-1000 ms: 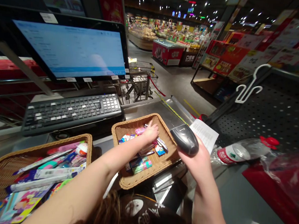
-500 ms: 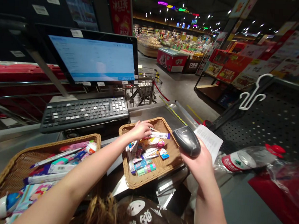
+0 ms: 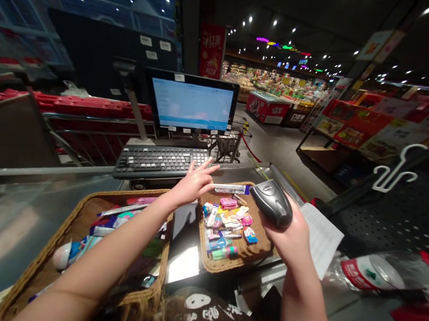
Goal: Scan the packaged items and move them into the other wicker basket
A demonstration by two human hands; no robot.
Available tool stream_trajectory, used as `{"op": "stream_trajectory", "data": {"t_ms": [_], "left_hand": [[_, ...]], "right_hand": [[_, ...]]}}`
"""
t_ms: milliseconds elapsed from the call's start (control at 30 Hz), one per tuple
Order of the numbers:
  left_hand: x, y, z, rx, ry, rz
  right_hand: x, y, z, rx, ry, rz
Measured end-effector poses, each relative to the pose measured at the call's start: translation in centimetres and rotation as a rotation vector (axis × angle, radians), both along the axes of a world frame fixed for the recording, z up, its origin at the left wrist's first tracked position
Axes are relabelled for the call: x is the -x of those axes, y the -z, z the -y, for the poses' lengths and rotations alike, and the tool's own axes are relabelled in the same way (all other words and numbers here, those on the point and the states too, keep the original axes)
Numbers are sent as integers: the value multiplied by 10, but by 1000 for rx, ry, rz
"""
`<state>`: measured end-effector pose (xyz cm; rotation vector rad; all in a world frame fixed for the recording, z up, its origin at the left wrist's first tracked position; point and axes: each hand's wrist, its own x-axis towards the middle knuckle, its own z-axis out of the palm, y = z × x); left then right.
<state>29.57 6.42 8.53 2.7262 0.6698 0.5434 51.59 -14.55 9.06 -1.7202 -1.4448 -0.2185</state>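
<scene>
My right hand [image 3: 295,227] is wrapped round a dark grey barcode scanner [image 3: 272,202], held above the right side of a small wicker basket [image 3: 214,268]. Inside this basket lie several small packaged items, among them a pink one [image 3: 228,203] and a blue-and-white one [image 3: 250,235]. Along its far side is a long narrow packet [image 3: 230,188] with a purple end. Beside that packet's left end, my left hand [image 3: 196,182] has its fingers spread, with the fingertips over the right end of the keyboard [image 3: 160,159]. No item shows in its grasp.
A larger wicker basket [image 3: 33,261] of packaged goods stands under my left forearm. Behind the keyboard is a lit monitor [image 3: 194,104]. To the right are a paper sheet [image 3: 320,233], a clear plastic bottle [image 3: 370,271] with a red label and a white hanger [image 3: 393,174].
My left hand has moved from over the small basket's contents toward the keyboard, its fingers spreading. The scanner stays in my right hand. The camera view has turned left.
</scene>
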Motion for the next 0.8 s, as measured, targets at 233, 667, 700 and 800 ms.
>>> {"op": "stream_trajectory", "data": {"t_ms": [233,667,700,800], "left_hand": [[60,-33,-13,28,-139,74],[145,-80,-18,-35,-329,163],[149,-79,-18,-38,-336,162],[159,-78,-18,-36,-348,162]], "right_hand": [[38,-29,-23,-93,-134,41],[111,-49,-60,-82,-313,90],[115,-48,-61,-78,-326,90],[125,-43,-63,-61,-356,80]]}}
